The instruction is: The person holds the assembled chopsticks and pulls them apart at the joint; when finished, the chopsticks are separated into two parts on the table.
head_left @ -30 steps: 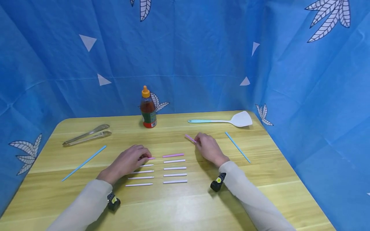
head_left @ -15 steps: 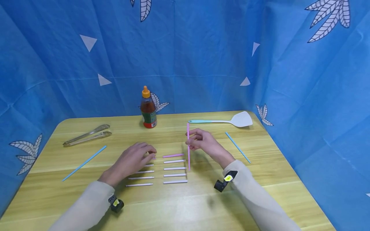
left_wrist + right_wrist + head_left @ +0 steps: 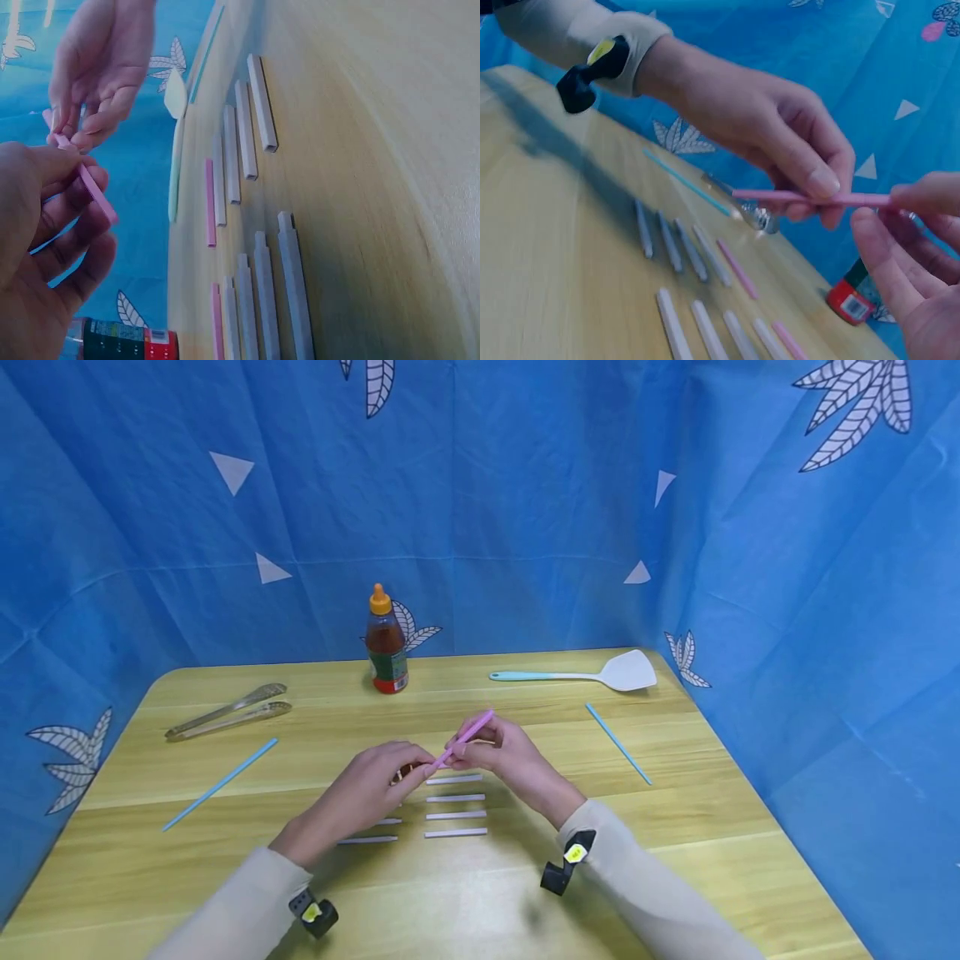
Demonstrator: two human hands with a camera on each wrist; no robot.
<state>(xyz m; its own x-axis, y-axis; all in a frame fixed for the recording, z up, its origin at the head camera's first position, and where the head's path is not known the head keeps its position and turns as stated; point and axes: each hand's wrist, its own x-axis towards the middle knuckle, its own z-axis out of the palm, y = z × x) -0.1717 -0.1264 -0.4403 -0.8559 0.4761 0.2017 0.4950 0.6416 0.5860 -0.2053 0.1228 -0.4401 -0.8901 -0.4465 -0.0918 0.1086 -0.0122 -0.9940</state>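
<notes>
A slim pink stick is held above the table by both hands, slanting in the head view. My left hand pinches it between thumb and fingers, as the right wrist view also shows with the left hand. Further along, my right hand pinches the same stick. Beneath the hands lie two rows of short sticks, mostly white. One row's white stick has a narrower tip, while a white stick in the other row shows a hollow end. Each row has a pink stick at its far side.
A sauce bottle stands at the back beside the blue curtain. Metal tongs and a blue stick lie left. On the right are a white spatula and another blue stick.
My right hand has lifted the pink stick off the table, swung it upright, then brought it left and tilted it. My left hand has moved right from the row and taken hold of it too.
</notes>
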